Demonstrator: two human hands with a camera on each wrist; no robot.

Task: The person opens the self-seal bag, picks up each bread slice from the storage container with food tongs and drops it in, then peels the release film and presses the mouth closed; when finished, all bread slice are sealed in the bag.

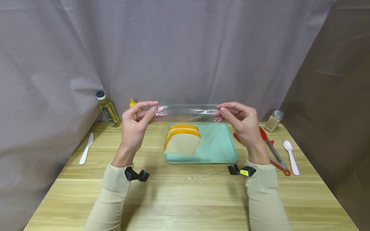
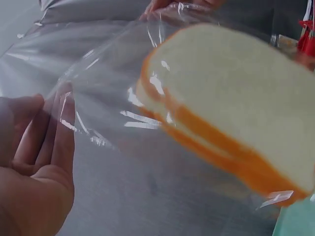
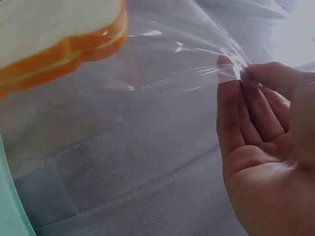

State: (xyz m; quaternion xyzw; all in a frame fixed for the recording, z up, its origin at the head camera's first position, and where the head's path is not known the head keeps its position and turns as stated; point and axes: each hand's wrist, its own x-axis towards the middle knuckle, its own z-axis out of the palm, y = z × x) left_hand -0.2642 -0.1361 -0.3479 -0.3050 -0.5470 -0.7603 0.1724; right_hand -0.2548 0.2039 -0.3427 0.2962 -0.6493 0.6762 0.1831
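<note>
My left hand (image 1: 135,123) pinches one side of a clear plastic bag (image 1: 189,109) between thumb and fingers. On the other side, my right hand (image 1: 242,122) pinches the bag's upper edge, so the film is stretched between both hands. Through the plastic show slices of bread (image 1: 183,142) with orange crusts, stacked together. They look to be inside the bag (image 2: 113,108), and in the head view they overlap the left part of a mint-green tray (image 1: 218,144). In the right wrist view the film wrinkles at the right hand's fingertips (image 3: 227,101).
At the back left stand an oil bottle (image 1: 108,109) and a partly hidden yellow squeeze bottle (image 1: 132,103). A white knife (image 1: 86,149) lies on the left. To the right are red-and-metal tongs (image 1: 274,150), a white spoon (image 1: 291,157) and a seasoning jar (image 1: 273,121).
</note>
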